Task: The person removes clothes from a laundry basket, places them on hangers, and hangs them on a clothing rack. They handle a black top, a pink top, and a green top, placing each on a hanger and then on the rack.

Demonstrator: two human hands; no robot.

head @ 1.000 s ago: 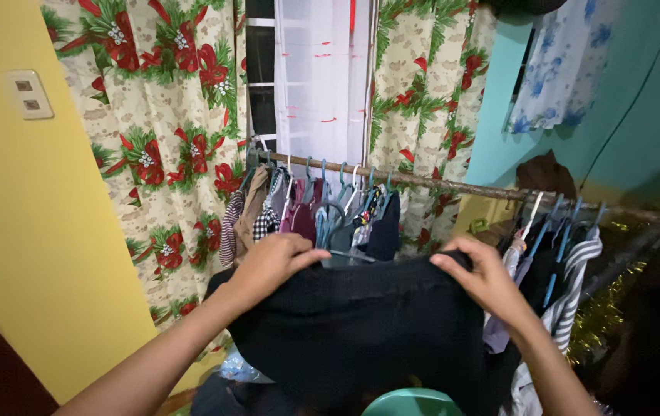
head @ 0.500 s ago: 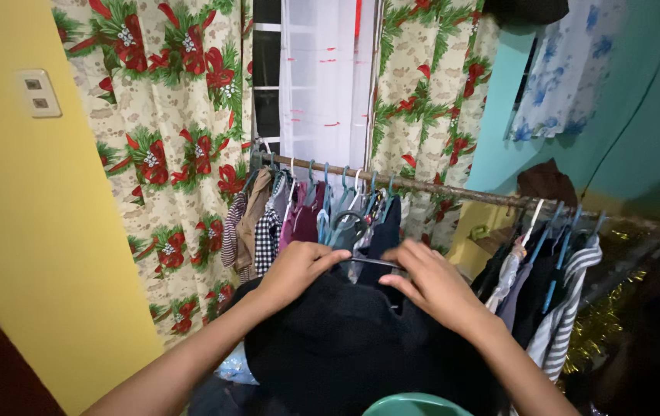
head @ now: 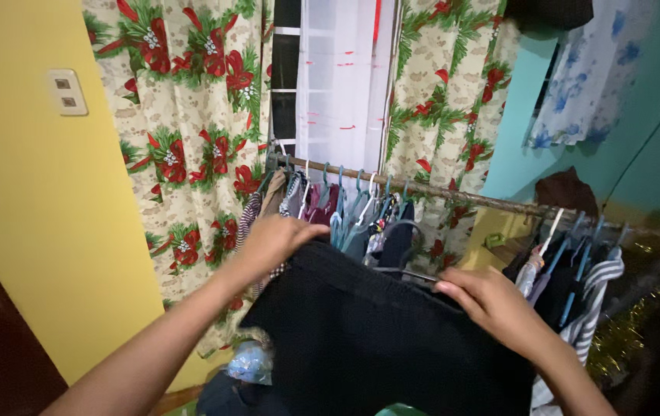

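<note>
Both hands have moved apart since half a second ago: left hand [head: 272,240] and right hand [head: 492,304] each grip the black garment [head: 376,339], now stretched between them on the grey hanger [head: 403,258], below the rail [head: 438,192].

black cloth [head: 376,339] near, in the hands | curtains [head: 184,131] cream with red bows and green leaves | middle curtain [head: 341,77] white | left wall [head: 22,200] yellow | right wall [head: 638,154] teal | far right cloth [head: 584,77] white with blue flowers | right shirt [head: 596,304] grey and white stripes | hangers [head: 584,273] blue
</note>
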